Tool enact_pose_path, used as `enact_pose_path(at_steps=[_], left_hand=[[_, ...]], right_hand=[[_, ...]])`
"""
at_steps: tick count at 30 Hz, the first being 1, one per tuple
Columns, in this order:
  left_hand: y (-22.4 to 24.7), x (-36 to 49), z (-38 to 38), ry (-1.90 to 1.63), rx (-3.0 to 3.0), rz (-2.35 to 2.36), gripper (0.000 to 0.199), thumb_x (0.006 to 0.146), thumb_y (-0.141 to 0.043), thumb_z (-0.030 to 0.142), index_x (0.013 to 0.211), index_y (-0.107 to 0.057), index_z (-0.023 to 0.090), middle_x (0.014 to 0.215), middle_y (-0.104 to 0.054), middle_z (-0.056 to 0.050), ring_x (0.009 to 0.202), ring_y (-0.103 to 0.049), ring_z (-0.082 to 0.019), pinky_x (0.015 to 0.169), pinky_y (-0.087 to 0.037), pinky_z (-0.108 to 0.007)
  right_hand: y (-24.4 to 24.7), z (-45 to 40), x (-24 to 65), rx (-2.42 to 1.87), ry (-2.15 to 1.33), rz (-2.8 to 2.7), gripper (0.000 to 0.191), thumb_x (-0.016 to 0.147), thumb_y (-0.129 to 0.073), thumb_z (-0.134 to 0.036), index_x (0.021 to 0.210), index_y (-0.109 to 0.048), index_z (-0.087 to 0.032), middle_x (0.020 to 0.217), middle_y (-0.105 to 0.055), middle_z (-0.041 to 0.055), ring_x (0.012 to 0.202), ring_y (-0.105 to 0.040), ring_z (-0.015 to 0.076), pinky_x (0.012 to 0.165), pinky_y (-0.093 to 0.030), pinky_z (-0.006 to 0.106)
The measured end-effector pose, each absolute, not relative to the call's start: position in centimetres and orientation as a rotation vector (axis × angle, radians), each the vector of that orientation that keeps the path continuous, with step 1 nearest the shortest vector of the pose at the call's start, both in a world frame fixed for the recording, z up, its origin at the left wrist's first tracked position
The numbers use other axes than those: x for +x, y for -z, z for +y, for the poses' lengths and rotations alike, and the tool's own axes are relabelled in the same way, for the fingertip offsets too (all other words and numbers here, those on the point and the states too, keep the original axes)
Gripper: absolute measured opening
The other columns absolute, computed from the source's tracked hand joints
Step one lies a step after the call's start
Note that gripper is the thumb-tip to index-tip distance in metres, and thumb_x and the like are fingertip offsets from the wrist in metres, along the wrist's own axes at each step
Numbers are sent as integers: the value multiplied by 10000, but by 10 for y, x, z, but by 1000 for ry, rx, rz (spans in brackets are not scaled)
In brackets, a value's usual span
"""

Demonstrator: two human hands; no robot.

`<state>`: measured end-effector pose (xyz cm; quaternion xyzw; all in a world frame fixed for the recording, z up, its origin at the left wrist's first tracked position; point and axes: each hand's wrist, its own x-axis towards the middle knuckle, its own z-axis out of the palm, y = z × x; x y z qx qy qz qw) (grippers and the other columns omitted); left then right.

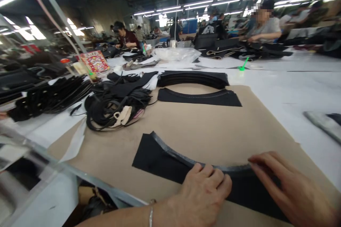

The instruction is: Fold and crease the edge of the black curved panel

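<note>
A black material panel (165, 165) with a curved upper edge lies flat on the brown sheet in front of me. Along that curve runs a dark grey edging strip (173, 153). My left hand (204, 189) rests on the middle of the panel, fingers bent and pressed together at the strip. At the panel's right part, my right hand (287, 181) pinches the curved edge between thumb and fingertips. Both hands cover parts of the panel. Farther back lies a similar curved panel (198, 99), in front of a stack of black curved panels (193, 78).
A tangled pile of black strips (117, 103), with a cream scrap (122, 116) on it, sits left on the brown sheet (218, 127). Beyond are black pieces (53, 95), a green-topped item (243, 64) and a clear plastic bag (177, 55). Several co-workers work at the far tables.
</note>
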<state>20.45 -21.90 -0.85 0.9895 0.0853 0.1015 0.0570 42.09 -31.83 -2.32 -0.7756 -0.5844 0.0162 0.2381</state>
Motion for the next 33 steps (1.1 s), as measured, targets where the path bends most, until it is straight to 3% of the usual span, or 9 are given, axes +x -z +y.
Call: enact_pose_path(at_steps=[5,8,13,19,24,29,33], left_hand=[[6,188,-213,-339,2815,320,237,851,-548,223,1070,-572,136,989,-594,-36,872,-524,-176,736,-407,-295],[-5,166,-199,-484,2631,561,204,904,-473,155,1051,-603,211,1027,-602,-12,915,-530,-148,814,-404,-268],[-19,139,-160,-442,2481,1143,178,946,-469,240,1002,-635,210,999,-645,-33,963,-533,-204,864,-385,-351],[-18,139,-142,-230,2401,1102,68,858,-596,277,835,-626,221,789,-649,15,829,-555,-192,799,-349,-360],[-16,137,-136,-235,2361,1069,71,782,-627,206,848,-618,232,837,-642,24,862,-558,-179,830,-306,-367],[-16,135,-133,-134,2371,1075,87,751,-628,159,799,-584,216,823,-636,36,850,-556,-174,807,-278,-362],[-12,134,-134,-165,2436,1115,144,759,-649,175,862,-560,222,866,-638,31,875,-560,-189,825,-264,-371]], right_hand=[[40,-308,379,-1692,-116,-1979,226,926,-439,-267,1065,-616,-286,1037,-654,43,942,-642,181,829,-527,250],[38,-305,370,-1663,-25,-1974,221,923,-464,-259,1074,-625,-275,1003,-656,49,922,-640,182,816,-539,250],[19,-296,347,-1638,-8,-1983,274,945,-397,-185,1132,-591,-237,971,-629,55,859,-620,161,760,-542,256],[20,-280,318,-1600,-68,-2111,396,900,-336,-53,1208,-558,-164,1016,-613,81,903,-592,167,810,-533,290],[34,-285,320,-1599,13,-2144,471,842,-324,6,1212,-580,-133,1066,-609,98,961,-568,174,860,-511,291],[37,-291,325,-1623,112,-2087,406,894,-370,-64,1190,-616,-191,1117,-608,78,998,-538,194,863,-481,311],[33,-289,325,-1612,108,-2015,334,907,-404,-113,1081,-669,-219,1027,-638,50,908,-542,188,795,-467,299]])
